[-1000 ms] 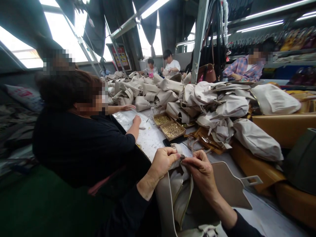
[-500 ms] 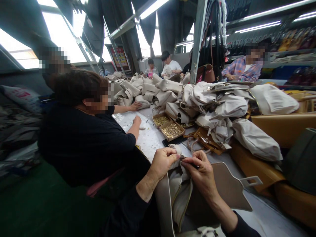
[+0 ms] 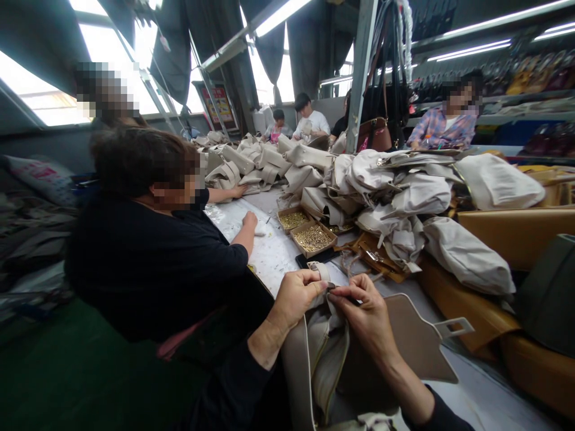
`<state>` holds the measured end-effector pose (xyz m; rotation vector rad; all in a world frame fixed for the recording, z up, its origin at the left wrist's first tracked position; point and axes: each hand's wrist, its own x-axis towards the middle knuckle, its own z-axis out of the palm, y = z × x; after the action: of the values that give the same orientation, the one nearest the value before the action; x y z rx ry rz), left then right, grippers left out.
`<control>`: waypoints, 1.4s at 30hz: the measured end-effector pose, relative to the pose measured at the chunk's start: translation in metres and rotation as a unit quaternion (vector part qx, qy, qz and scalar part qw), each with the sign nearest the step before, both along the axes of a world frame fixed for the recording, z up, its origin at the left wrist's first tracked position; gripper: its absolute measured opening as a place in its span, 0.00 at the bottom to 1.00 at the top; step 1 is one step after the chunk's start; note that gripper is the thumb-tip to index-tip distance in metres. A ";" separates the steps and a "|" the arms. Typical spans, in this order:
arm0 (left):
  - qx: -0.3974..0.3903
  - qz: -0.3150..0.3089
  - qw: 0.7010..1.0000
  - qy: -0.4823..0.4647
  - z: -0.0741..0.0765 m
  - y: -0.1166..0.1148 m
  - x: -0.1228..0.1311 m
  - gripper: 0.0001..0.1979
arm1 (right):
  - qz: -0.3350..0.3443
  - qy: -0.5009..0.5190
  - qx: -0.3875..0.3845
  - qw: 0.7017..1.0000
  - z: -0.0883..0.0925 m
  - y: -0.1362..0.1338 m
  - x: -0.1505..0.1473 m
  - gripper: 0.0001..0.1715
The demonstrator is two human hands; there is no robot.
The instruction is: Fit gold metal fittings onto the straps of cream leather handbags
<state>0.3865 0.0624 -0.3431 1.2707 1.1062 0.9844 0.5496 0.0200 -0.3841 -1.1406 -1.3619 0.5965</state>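
A beige leather bag (image 3: 413,344) lies open on the table in front of me, its flap spread to the right. My left hand (image 3: 296,296) is closed round a beige strap end (image 3: 320,270) at the bag's top edge. My right hand (image 3: 366,314) pinches the same spot from the right, fingertips meeting the left thumb; what small part it holds is hidden. Two shallow cardboard trays of gold metal fittings (image 3: 313,237) sit just beyond my hands.
A person in a black top (image 3: 148,263) sits close at my left, a hand on the white table (image 3: 269,251). Heaps of beige bags (image 3: 395,191) cover the middle and right. Tan bags (image 3: 516,227) lie at the right edge. Other workers sit farther back.
My hands stay at the strap with only slight finger shifts. The person at my left has leaned a little, and a far hand on the table has drawn back.
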 end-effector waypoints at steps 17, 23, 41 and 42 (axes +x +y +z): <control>0.011 0.002 1.000 -0.019 0.004 -0.003 0.003 0.11 | 0.019 0.056 -0.033 0.998 -0.006 -0.003 -0.002 0.06; 0.003 0.014 1.000 -0.016 0.006 -0.007 0.005 0.11 | -0.021 0.066 -0.065 0.995 0.000 -0.007 -0.007 0.17; -0.011 0.039 0.999 -0.017 -0.004 -0.006 0.005 0.09 | 0.007 0.023 -0.102 0.994 0.003 0.007 -0.007 0.12; -0.012 0.040 0.999 -0.015 -0.005 -0.006 0.005 0.09 | 0.016 0.027 -0.109 0.993 0.004 0.008 -0.006 0.12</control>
<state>0.3912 0.0569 -0.3484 1.1964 1.1490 1.0449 0.5432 0.0278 -0.3804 -1.2695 -1.2926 0.8101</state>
